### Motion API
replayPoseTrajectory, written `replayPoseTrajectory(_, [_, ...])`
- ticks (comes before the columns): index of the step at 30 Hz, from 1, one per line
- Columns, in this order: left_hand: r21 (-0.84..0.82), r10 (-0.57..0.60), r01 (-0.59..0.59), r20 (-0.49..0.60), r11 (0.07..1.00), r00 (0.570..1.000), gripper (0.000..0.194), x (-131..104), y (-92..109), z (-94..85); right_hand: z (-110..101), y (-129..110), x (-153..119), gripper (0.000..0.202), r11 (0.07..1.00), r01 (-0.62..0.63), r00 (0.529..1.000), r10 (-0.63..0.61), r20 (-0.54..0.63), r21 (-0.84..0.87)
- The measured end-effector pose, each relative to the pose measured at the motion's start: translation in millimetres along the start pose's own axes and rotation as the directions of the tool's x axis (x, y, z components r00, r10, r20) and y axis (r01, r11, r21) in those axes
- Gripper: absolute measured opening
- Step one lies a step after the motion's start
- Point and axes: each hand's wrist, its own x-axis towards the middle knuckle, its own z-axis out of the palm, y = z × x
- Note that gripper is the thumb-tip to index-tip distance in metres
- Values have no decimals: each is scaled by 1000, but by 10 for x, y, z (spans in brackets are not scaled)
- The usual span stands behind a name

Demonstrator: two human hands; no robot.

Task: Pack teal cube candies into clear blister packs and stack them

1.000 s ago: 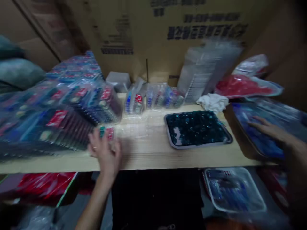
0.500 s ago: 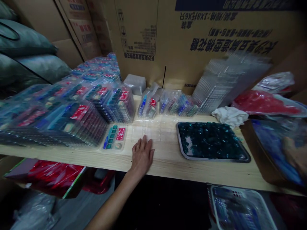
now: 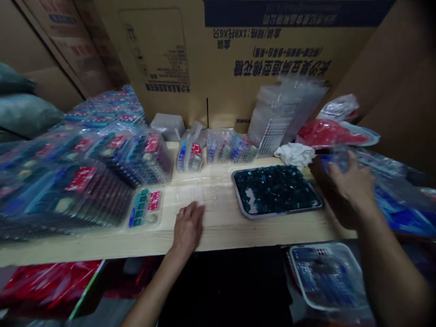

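Note:
My left hand, with a ring on one finger, lies flat on the wooden table at the near edge of a clear plastic tray. To its left lies a filled blister tray with green pieces, a blue item and a red-and-white packet. My right hand is raised over the right-hand box, blurred by motion. Its fingers curl around something see-through and bluish that I cannot make out. Between my hands sits a shallow tray heaped with dark green wrapped pieces.
Stacks of filled trays crowd the left side. Nested clear trays lean at the back by a crumpled white tissue and a red bag. An open box holds blue packets. Below the edge is a white-rimmed bin.
My right hand has come up and left out of the box at the right, with something see-through at its fingers. My left hand stays by the clear tray. The view has turned right.

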Motion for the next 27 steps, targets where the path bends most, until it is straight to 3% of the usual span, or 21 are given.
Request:
replayPoseTrajectory(3, [-67,8,-6,16,998,1000,50,-156,58,3,167,405,175,86,956,-274,949,251,190,105])
replayPoseTrajectory(5, [-115,-6,6,2,993,1000,55,-217,103,-50,222,512,194,79,946,-315,920,284,271,79])
replayPoseTrajectory(8, [-82,-28,26,-28,996,999,50,-183,120,-205,165,289,-33,68,984,-179,955,167,246,24])
replayPoseTrajectory(10, [8,-6,6,20,1000,1000,43,-103,81,-292,67,-103,-374,66,998,26,988,-35,153,63])
replayPoseTrajectory(11, [48,15,-18,69,999,998,41,-66,49,-314,13,-346,-592,63,981,162,976,-176,131,110])
replayPoseTrajectory(12, [80,34,-43,119,996,992,41,-40,10,-321,-35,-603,-829,60,924,336,920,-364,147,184])
replayPoseTrajectory(14, [124,52,-75,180,990,982,40,-46,-75,-303,-96,-1108,-1313,55,710,613,693,-694,196,347])
replayPoseTrajectory(16, [140,76,-98,159,985,984,37,-136,-158,-280,-84,-1545,-1718,60,518,740,465,-855,231,429])
replayPoseTrajectory(17, [137,101,-119,127,983,987,35,-205,-194,-279,-52,-1728,-1863,63,466,751,394,-885,249,467])
replayPoseTrajectory(21, [74,257,-255,-14,964,966,33,-499,-240,-348,148,-2272,-2041,64,489,678,369,-872,322,548])
replayPoseTrajectory(24, [56,258,-254,-103,966,961,45,-643,-162,-395,225,-2594,-1965,58,409,674,313,-912,265,616])
replayPoseTrajectory(27, [24,276,-275,-91,961,957,62,-737,-86,-381,173,-2859,-1923,53,345,673,244,-938,245,654])
